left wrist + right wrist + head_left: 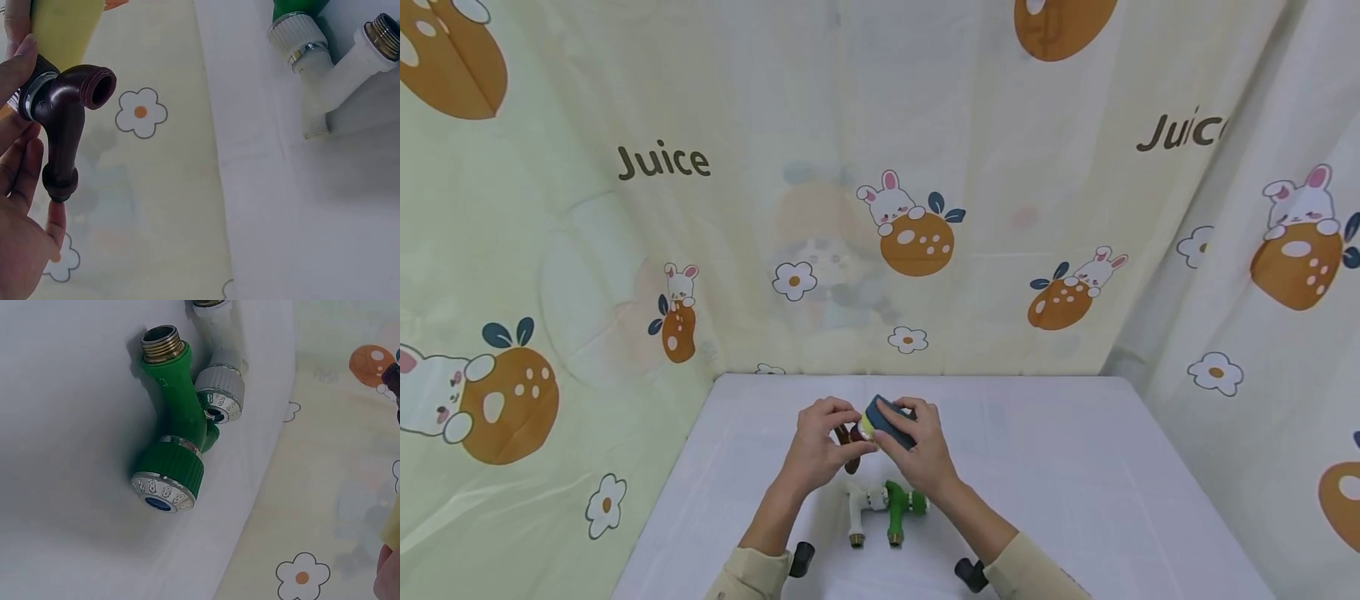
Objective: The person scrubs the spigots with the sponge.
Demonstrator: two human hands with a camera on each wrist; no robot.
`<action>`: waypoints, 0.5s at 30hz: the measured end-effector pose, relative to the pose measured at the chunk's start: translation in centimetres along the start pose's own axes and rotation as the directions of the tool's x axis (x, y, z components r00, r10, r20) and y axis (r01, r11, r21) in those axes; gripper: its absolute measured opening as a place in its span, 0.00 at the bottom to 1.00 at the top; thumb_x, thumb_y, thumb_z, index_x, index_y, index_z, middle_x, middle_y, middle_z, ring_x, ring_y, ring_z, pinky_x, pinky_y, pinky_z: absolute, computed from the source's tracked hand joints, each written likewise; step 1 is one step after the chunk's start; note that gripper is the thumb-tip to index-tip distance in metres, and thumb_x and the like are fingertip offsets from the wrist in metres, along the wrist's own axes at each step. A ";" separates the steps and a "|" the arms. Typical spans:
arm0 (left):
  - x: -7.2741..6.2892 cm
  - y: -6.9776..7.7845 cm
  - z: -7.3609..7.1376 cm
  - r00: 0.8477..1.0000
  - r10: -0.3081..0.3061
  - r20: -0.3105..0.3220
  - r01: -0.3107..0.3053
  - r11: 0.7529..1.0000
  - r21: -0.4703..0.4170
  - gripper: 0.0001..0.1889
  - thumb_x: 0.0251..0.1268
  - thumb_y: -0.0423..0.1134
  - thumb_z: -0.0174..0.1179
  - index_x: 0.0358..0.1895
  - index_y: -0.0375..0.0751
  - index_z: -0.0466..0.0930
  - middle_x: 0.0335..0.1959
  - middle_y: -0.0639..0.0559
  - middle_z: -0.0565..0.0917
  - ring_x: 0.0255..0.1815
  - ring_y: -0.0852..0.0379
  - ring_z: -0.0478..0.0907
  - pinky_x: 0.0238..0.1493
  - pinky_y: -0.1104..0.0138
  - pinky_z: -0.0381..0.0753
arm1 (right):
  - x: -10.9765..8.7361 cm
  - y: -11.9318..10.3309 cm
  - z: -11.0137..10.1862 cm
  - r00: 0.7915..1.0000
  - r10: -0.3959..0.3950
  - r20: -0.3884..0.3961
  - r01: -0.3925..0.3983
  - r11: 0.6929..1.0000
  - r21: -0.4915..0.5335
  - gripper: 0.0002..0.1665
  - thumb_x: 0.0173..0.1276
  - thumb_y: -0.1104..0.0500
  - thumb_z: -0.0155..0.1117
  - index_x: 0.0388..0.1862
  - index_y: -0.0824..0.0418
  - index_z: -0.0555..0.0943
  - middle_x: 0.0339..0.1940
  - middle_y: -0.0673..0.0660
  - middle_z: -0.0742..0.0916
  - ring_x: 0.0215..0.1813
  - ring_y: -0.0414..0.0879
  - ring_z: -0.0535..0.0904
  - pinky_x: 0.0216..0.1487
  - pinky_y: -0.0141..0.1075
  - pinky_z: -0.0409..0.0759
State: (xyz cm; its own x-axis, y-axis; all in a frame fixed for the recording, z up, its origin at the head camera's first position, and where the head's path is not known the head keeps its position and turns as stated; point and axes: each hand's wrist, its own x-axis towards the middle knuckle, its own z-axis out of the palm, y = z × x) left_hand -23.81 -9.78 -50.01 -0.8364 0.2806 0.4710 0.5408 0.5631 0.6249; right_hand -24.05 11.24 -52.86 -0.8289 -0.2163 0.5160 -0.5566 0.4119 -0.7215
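My left hand [818,446] grips a dark maroon faucet [65,119] by its handle end, raised above the table, its threaded opening and spout free of the fingers. In my right hand [929,450] is a sponge [889,423], yellow with a dark blue scouring side, pinched between thumb and fingers. The sponge's yellow side meets the faucet's handle end. Below the hands, a white faucet [859,504] and a green faucet [896,507] lie side by side on the table. The right wrist view shows the green faucet's ridged knob [167,475] with a silver cap.
A white-covered table [1037,483] spreads around the hands. Behind and beside it hang curtains [737,250] printed with rabbits, oranges and flowers. Dark wrist-worn devices [802,559] sit by the beige sleeves [1033,571].
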 end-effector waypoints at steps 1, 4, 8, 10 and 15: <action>0.0 0.0 0.0 1.000 0.011 -0.005 -0.011 1.000 0.005 0.17 0.51 0.44 0.82 0.44 0.47 0.91 0.43 0.59 0.81 0.37 0.63 0.80 0.59 0.52 0.71 | 0.0 0.0 0.0 1.000 0.012 0.001 -0.012 1.000 0.003 0.28 0.71 0.50 0.72 0.69 0.49 0.82 0.63 0.57 0.78 0.57 0.46 0.66 0.49 0.40 0.75; -0.1 0.0 0.1 0.999 0.042 -0.015 -0.042 0.999 0.013 0.16 0.50 0.43 0.83 0.43 0.47 0.91 0.42 0.61 0.80 0.33 0.64 0.80 0.59 0.53 0.71 | 0.1 0.0 0.1 0.999 0.048 0.008 -0.048 0.999 -0.001 0.28 0.72 0.49 0.71 0.69 0.49 0.82 0.62 0.56 0.78 0.56 0.45 0.66 0.48 0.39 0.75; -0.1 0.1 0.2 0.996 0.089 -0.002 -0.089 0.995 0.035 0.17 0.50 0.43 0.83 0.43 0.47 0.91 0.42 0.59 0.81 0.31 0.64 0.82 0.57 0.53 0.73 | 0.3 0.0 0.1 0.995 0.096 -0.009 -0.096 0.995 -0.032 0.27 0.72 0.47 0.70 0.69 0.49 0.82 0.60 0.56 0.79 0.53 0.46 0.67 0.46 0.37 0.75; -0.1 0.2 0.3 0.996 0.093 0.011 -0.093 0.995 0.042 0.17 0.50 0.45 0.82 0.44 0.47 0.91 0.43 0.59 0.82 0.33 0.63 0.82 0.59 0.53 0.72 | 0.5 0.1 0.1 0.992 0.120 -0.026 -0.121 0.992 -0.044 0.27 0.73 0.47 0.70 0.68 0.49 0.82 0.59 0.57 0.79 0.53 0.47 0.68 0.44 0.37 0.75; 0.0 0.8 0.3 0.999 0.010 0.050 -0.007 0.999 -0.053 0.19 0.54 0.48 0.80 0.49 0.48 0.91 0.46 0.61 0.82 0.42 0.60 0.80 0.55 0.59 0.76 | 0.6 0.6 0.2 0.983 0.179 -0.047 -0.180 0.983 -0.024 0.29 0.75 0.45 0.66 0.71 0.51 0.80 0.61 0.60 0.79 0.56 0.51 0.70 0.47 0.39 0.76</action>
State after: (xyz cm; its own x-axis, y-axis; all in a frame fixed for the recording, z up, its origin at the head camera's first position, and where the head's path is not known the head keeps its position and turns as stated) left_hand -23.41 -9.08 -49.70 -0.8345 0.3248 0.4451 0.5507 0.5188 0.6539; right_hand -24.84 11.16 -53.07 -0.9115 -0.0967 0.3998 -0.3964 0.4657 -0.7912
